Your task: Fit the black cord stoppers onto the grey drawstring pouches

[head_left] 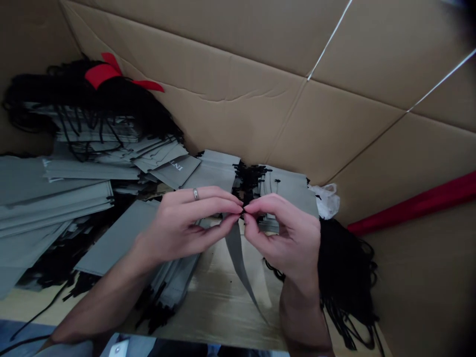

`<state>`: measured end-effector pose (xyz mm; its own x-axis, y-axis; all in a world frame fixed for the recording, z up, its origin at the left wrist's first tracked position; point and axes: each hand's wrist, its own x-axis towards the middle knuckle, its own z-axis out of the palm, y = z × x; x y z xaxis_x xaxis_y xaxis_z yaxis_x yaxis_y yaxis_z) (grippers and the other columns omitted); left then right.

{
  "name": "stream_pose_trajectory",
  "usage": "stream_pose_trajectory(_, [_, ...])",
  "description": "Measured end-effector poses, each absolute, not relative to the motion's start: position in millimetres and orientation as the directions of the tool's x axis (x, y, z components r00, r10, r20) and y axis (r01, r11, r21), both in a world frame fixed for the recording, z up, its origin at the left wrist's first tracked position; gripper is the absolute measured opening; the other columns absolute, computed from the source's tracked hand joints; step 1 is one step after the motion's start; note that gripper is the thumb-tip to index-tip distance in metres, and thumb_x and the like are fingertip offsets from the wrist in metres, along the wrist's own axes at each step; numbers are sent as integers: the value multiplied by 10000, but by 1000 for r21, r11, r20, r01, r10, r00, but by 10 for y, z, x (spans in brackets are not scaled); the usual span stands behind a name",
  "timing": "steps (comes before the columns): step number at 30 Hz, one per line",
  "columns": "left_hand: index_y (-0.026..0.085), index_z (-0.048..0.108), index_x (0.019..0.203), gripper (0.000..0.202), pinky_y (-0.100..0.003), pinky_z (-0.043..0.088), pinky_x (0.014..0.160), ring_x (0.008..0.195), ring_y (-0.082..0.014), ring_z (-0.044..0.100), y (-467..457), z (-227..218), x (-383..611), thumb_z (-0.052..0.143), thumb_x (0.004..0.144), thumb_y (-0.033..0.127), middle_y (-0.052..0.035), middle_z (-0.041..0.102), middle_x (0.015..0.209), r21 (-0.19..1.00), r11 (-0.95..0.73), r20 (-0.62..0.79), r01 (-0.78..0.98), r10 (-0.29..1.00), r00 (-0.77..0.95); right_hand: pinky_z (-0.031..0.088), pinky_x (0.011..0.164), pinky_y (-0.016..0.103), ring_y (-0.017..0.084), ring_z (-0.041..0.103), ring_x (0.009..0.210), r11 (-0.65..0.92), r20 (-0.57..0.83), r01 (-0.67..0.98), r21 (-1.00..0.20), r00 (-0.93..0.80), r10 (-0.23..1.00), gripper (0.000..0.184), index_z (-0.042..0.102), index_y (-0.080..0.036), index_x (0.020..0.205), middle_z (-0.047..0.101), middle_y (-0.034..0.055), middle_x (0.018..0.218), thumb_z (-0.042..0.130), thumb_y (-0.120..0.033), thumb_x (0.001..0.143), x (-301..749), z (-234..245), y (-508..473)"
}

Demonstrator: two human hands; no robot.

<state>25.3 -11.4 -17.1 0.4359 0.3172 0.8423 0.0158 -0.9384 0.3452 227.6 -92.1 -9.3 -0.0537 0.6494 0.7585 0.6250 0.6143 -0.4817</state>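
Fingertips of my left hand (201,218) and my right hand (282,230) meet in front of me, each closed in a pinch on a small bit of black cord (243,210). Below the fingers hangs a thin grey piece (238,263), seen almost edge-on; it looks like one of the flat grey bags around. My left hand wears a ring. Behind the hands stand two stacks of grey bags, a left stack (215,166) and a right stack (292,186), with black cord ends between them. The pinched cord is mostly hidden by the fingers.
At left lie piles of grey bags (55,198), one with white lettering. A bundle of black cords (70,89) with a red band (102,74) rests on top. More black cords (345,277) hang at right, near clear plastic (327,201) and a red strip (416,206). Cardboard walls (223,84) enclose the table.
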Motion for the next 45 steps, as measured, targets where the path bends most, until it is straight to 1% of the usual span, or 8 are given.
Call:
stream_pose_trajectory(5, [230, 760, 1118, 210, -213, 697, 860, 900, -131, 849, -104, -179, 176, 823, 961, 105, -9, 878, 1092, 227, -970, 846, 81, 238, 477, 640, 760, 319, 153, 733, 799, 613, 744, 631, -475, -84, 663, 214, 742, -258, 1026, 778, -11, 892, 745, -60, 944, 2257, -93, -929])
stream_pose_trajectory(11, [263, 770, 1123, 209, -224, 721, 864, 890, -145, 872, -100, -185, 82, 827, 966, 138, 18, 891, 1098, 168, -981, 840, 96, 193, 507, 642, 751, 324, 160, 734, 798, 604, 710, 607, -516, -91, 698, 208, 747, -261, 1014, 780, -8, 897, 744, -68, 937, 2245, -115, -952])
stream_pose_trajectory(17, [225, 768, 1128, 199, -207, 697, 880, 910, -136, 870, -89, -200, 27, 841, 968, 132, -2, 887, 1121, 136, -986, 814, 92, 164, 558, 636, 749, 290, 132, 729, 791, 583, 660, 576, -573, -98, 745, 190, 760, -244, 1002, 779, -21, 899, 747, -66, 935, 2273, -123, -955])
stream_pose_trajectory(24, [243, 725, 1169, 182, -209, 695, 854, 937, -145, 873, -88, -215, 41, 792, 1018, 166, 0, 884, 1124, 76, -989, 801, 127, 136, 583, 637, 736, 292, 137, 728, 769, 578, 655, 595, -559, -110, 747, 170, 753, -242, 992, 773, -19, 882, 731, -82, 940, 2279, -122, -934])
stream_pose_trajectory(31, [196, 680, 1099, 119, -272, 681, 772, 821, -175, 842, -106, -251, 137, 741, 1017, 134, -40, 854, 1009, 10, -986, 796, 165, 108, 596, 621, 733, 293, 141, 731, 773, 588, 666, 618, -522, -136, 734, 163, 749, -236, 985, 771, -9, 878, 711, -81, 950, 2305, -133, -896])
stream_pose_trajectory(34, [207, 683, 1064, 162, -251, 653, 709, 795, -165, 830, -136, -242, 176, 782, 973, 117, -15, 840, 956, 53, -984, 828, 171, 139, 543, 614, 727, 288, 134, 727, 769, 598, 678, 586, -547, -109, 727, 169, 752, -235, 980, 774, -14, 881, 729, -75, 932, 2297, -146, -884])
stream_pose_trajectory(37, [237, 692, 1045, 218, -218, 651, 697, 764, -136, 816, -173, -222, 206, 810, 921, 101, 33, 826, 897, 174, -973, 859, 152, 225, 460, 620, 723, 302, 143, 732, 774, 598, 675, 526, -604, -61, 736, 199, 761, -249, 980, 786, -15, 894, 744, -66, 904, 2280, -167, -889])
stream_pose_trajectory(45, [254, 721, 938, 208, -213, 627, 610, 694, -123, 773, -113, -261, 300, 829, 844, 104, 46, 785, 800, 435, -897, 850, -79, 380, 365, 631, 676, 291, 157, 749, 771, 597, 645, 348, -723, 29, 764, 204, 776, -248, 947, 795, -6, 868, 757, -64, 862, 2268, -193, -862])
